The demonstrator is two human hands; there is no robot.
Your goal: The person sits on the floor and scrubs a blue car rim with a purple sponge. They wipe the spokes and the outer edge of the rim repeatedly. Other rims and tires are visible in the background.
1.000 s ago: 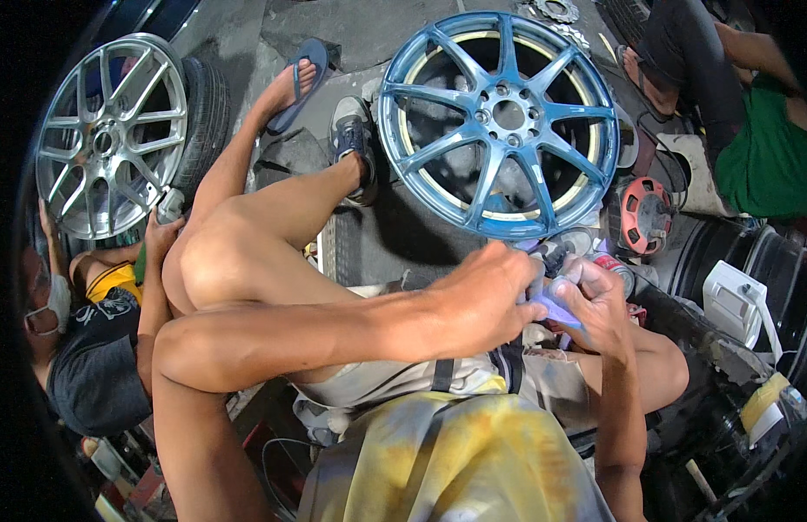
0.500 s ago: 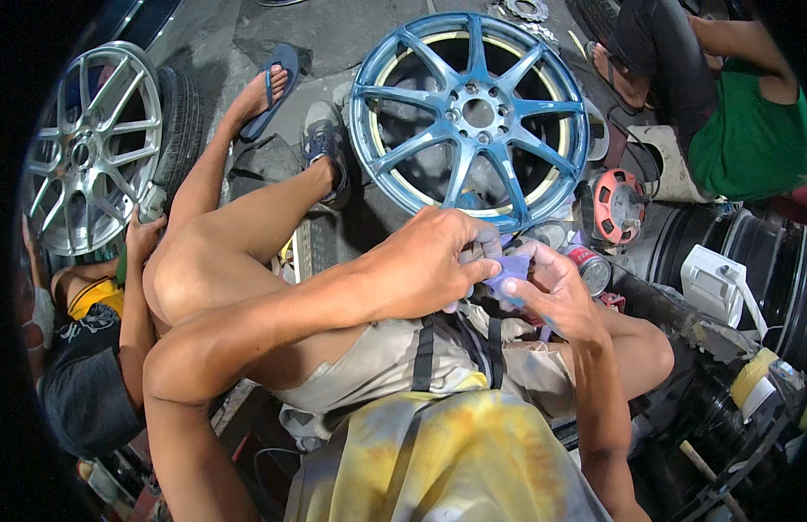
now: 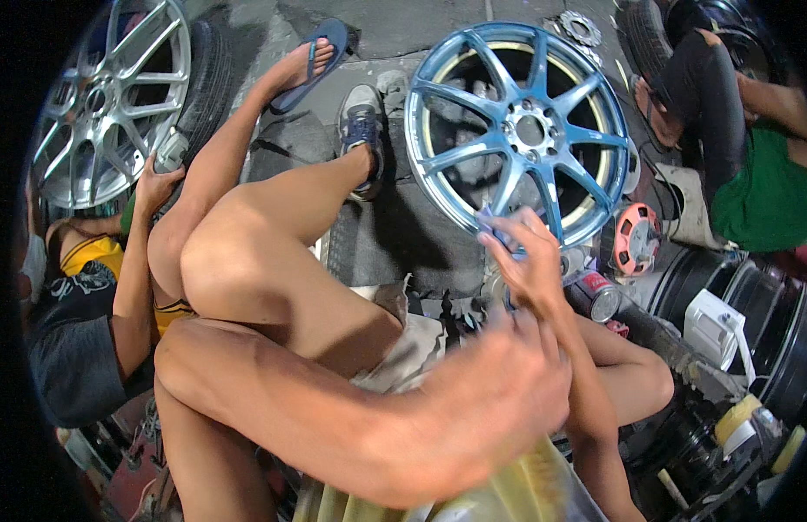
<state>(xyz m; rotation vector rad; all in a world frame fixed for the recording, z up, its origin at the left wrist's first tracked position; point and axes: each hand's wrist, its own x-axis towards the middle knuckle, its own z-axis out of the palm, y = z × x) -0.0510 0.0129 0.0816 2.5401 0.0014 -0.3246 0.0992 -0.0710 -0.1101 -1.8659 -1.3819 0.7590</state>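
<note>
My right hand (image 3: 532,259) pinches a small purple sheet (image 3: 499,228), likely abrasive paper though its surface is too small to tell. Thumb and fingers hold it at the near rim of a blue spoked wheel rim (image 3: 512,187). White, worn-looking patches show around the wheel's hub. Closer to my body, my left hand (image 3: 508,383) is smeared by motion beside my right forearm. Its fingers look bent, but whether they hold anything is hidden.
A silver wheel rim (image 3: 96,100) stands at the left beside a tire; another person's hand (image 3: 158,187) holds a grey block against it. To the right are a red round reel (image 3: 636,239), a can (image 3: 599,296), dark wheel barrels (image 3: 773,322) and a person in green (image 3: 769,191).
My hands have parted. The right one has carried the purple sheet forward to the wheel's rim, while the left has let go and drawn back toward my body. The view has shifted.
</note>
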